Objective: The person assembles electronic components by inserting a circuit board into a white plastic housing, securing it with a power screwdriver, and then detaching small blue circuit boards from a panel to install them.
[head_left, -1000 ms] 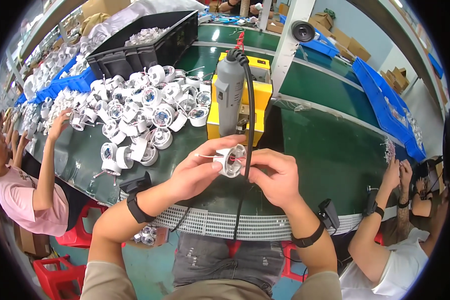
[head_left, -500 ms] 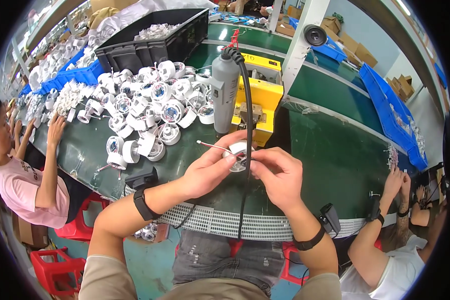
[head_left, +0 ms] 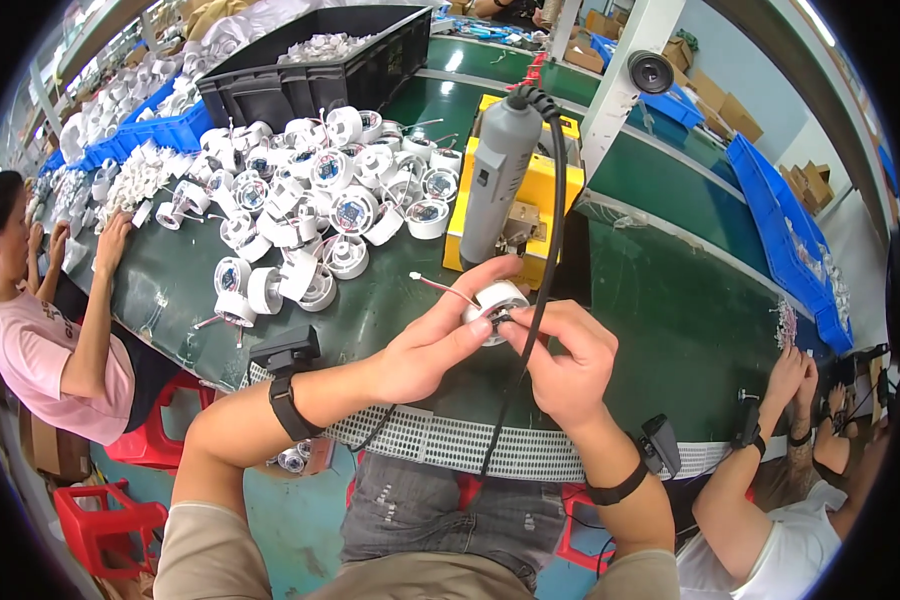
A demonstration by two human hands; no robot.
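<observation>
White housing (head_left: 500, 294) is over the green bench (head_left: 670, 340), left hand (head_left: 425, 348) pinching it, right hand (head_left: 575, 365) with fingertips at its opening, can't tell if gripping; black cable (head_left: 557, 190) hanging in front could snag and jerk it loose.

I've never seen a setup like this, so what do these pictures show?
No robot here, just a person working bare-handed. Every picture comes from one wide fisheye camera on that person's head, looking down, so straight edges bend. The left hand holds a white round part with a thin wire sticking out; the right hand touches it, though its exact grip is unclear. On the green surface lies a pile of similar white parts. Behind them is a black crate; to the right, a grey tool is in front of a yellow device.
</observation>
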